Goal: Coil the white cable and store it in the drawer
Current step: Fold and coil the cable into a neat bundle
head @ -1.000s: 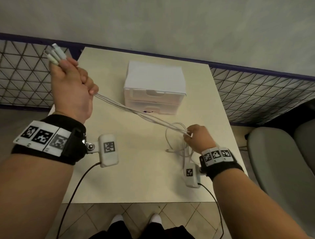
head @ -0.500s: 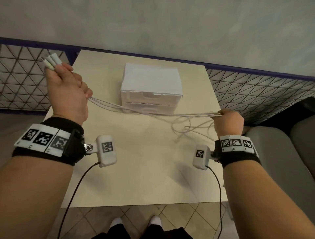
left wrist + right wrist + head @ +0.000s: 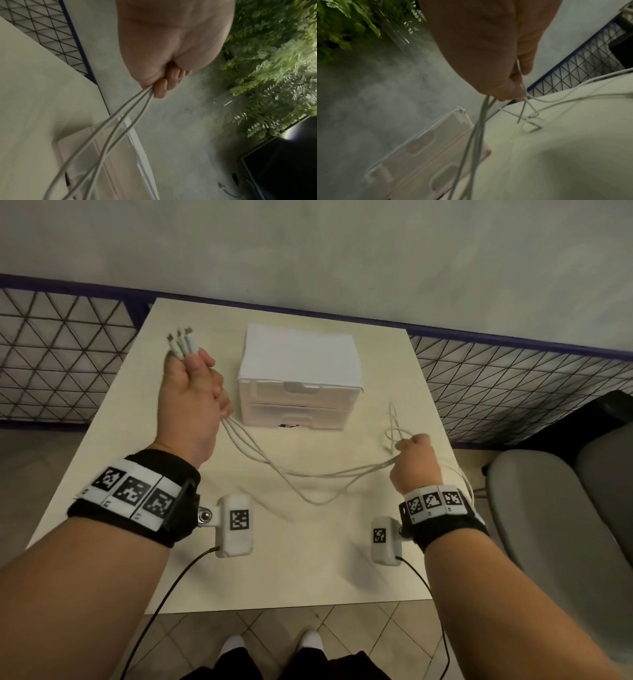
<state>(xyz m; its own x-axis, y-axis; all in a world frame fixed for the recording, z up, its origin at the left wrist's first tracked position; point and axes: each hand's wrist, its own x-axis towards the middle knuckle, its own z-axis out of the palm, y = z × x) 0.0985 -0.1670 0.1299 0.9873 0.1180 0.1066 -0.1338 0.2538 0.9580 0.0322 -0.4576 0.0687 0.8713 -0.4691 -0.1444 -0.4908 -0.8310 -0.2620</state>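
The white cable (image 3: pixel 308 474) runs in several strands between my two hands and sags onto the table. My left hand (image 3: pixel 191 402) grips one end of the bundle, with the plugs (image 3: pixel 181 345) sticking out past the fingers. In the left wrist view the strands (image 3: pixel 120 121) leave the curled fingers (image 3: pixel 160 88). My right hand (image 3: pixel 412 460) grips the strands at the table's right side, loose loops (image 3: pixel 394 426) poking out beyond it; the right wrist view shows the cable (image 3: pixel 479 128) in the fist. The white two-drawer unit (image 3: pixel 298 385) stands between the hands, both drawers closed.
The beige table (image 3: pixel 308 570) is small, with a wire mesh fence (image 3: pixel 61 354) behind it on both sides. A grey chair (image 3: pixel 565 525) stands close to the right edge. Cable slack hangs off the table's right edge (image 3: pixel 469 484).
My left hand came down and toward the drawer unit. My right hand pulled the strands out to the right, then eased back, so the taut cable now sags onto the table.
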